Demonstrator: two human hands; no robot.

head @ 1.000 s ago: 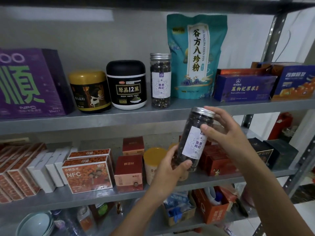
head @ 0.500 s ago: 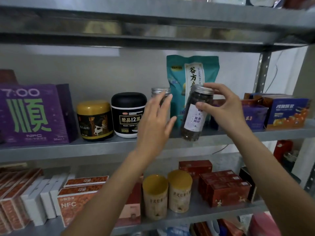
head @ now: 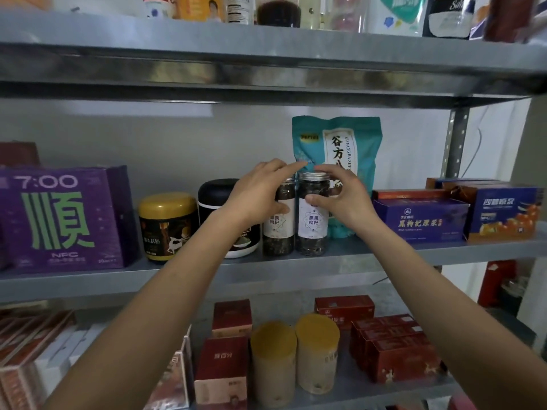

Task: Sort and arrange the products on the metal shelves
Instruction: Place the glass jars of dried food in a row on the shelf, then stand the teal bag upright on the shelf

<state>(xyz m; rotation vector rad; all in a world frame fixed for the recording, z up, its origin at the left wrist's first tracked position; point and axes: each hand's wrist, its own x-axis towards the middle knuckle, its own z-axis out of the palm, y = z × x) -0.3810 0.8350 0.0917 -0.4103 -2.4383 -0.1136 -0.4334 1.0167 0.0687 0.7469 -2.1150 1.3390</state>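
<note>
I am seating the right jar (head: 313,229) on the middle shelf (head: 384,255), upright and touching its twin jar (head: 279,232). My right hand (head: 340,199) has its grip closed round the neck under the ribbed metal lid (head: 311,175); my left hand (head: 254,193) pinches the twin steady. Both are smooth clear cylinders of dark dried berries. Next, I judge: let go gently and square the white labels
</note>
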